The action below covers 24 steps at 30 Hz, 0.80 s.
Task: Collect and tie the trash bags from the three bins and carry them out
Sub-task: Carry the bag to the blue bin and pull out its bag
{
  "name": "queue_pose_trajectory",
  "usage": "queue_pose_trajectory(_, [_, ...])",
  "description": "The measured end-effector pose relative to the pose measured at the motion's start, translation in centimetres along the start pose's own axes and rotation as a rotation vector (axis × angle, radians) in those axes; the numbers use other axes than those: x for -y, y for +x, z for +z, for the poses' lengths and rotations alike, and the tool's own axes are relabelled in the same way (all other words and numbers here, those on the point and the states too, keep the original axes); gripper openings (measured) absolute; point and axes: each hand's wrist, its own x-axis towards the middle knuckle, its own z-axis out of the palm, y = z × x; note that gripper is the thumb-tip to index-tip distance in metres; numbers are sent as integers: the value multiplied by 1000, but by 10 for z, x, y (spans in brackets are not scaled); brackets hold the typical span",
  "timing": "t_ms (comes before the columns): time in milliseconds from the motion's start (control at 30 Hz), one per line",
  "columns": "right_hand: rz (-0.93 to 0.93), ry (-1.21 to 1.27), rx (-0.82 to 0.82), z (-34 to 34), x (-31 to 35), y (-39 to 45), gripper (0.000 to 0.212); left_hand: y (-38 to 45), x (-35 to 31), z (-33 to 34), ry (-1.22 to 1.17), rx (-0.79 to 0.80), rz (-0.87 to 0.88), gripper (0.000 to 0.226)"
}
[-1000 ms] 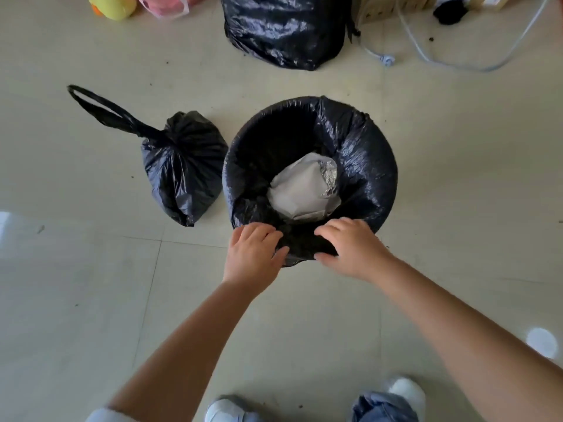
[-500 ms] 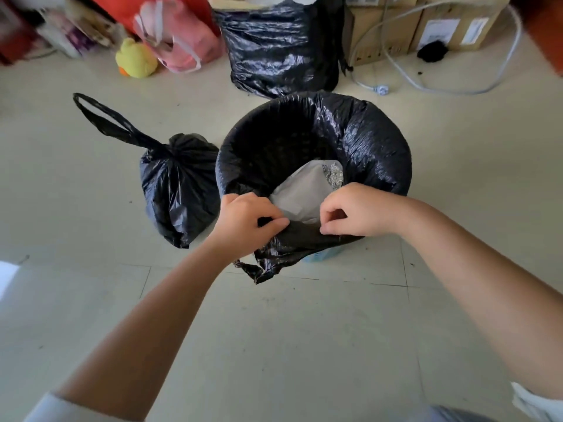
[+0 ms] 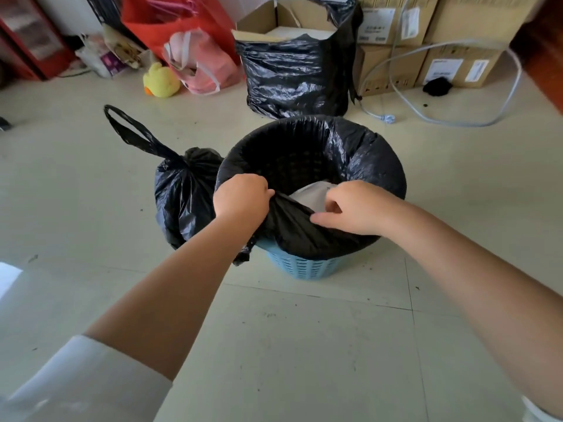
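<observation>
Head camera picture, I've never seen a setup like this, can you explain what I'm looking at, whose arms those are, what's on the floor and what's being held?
There is no machine here. The camera sits on a person's head and looks forward and down, so the two arms are the wearer's own. The left hand and the right hand each have a grip on the near edge of the black bin liner, which lines a blue basket bin on the tiled floor. Something pale grey lies inside the liner. Left of the bin sits a tied black trash bag. Behind stand a cardboard box wrapped in black plastic, a yellow duck toy, a pink bag, stacked cartons and a grey cable.
</observation>
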Motion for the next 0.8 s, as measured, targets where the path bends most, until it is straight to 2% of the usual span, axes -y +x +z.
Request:
queue_pose_trajectory(67, [-7,-86,172,-5,-5,-8,36,3,1,-4,36,3,-45,31])
queue_pose_trajectory(133, [-16,-98,208,-6,-9,-10,32,4,0,-6,29,1,-74,29])
queue_pose_trajectory(233, [38,-71,59,-1,-12,-7,37,-3,-1,0,-9,16,-46,30])
queue_pose_trajectory(333, [196,26,-134,5,-15,1,32,-12,6,5,-90,104,56,38])
queue_pose_trajectory(433, [288,94,-159,4,-17,15,41,-13,14,-7,-218,302,143,53])
queue_pose_trajectory(500, [317,87,-143,1,-17,27,40,-10,17,-14,-104,439,231,61])
queue_pose_trajectory(533, [326,80,-135,-1,-15,33,40,-8,17,-16,-33,456,269,56])
queue_pose_trajectory(633, [323,74,-157,-7,-8,47,39,-2,18,-10,-11,315,287,28])
queue_pose_trajectory(733, [259,75,-233,-11,-7,47,33,2,19,-4,-141,171,176,23])
queue_pose_trajectory(767, [241,93,-219,-11,-7,43,30,4,21,-3,-181,135,147,23])
queue_pose_trajectory(800, [222,59,-170,-10,-8,38,37,6,23,-2,-215,104,125,23])
